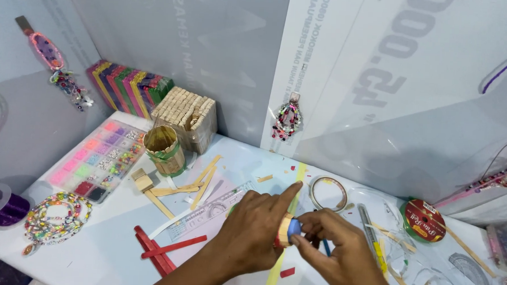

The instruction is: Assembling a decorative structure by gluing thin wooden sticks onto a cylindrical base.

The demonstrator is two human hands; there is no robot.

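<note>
Hands meet near the middle of the white craft table (pixel 89 255); left hand (pixel 255 228) closed round a small tan-and-blue roll of tape (pixel 288 229), forefinger stretched out over its top; right hand (pixel 334 243) pinching the blue edge of the same roll between thumb and fingertips. Roll held just above the table, over a yellow strip (pixel 287 218). Probably light, fairly stiff through the core, sticky at the loose end; best gripped by the flat sides, not the tacky face. Left of the hands, a clear plastic ruler (pixel 210 212) and red paper strips (pixel 157 249); far left, a compartmented bead box (pixel 96 158); farther back, a cup built of wooden sticks (pixel 165 150); right, a green-and-red ribbon spool (pixel 422 219).
</note>
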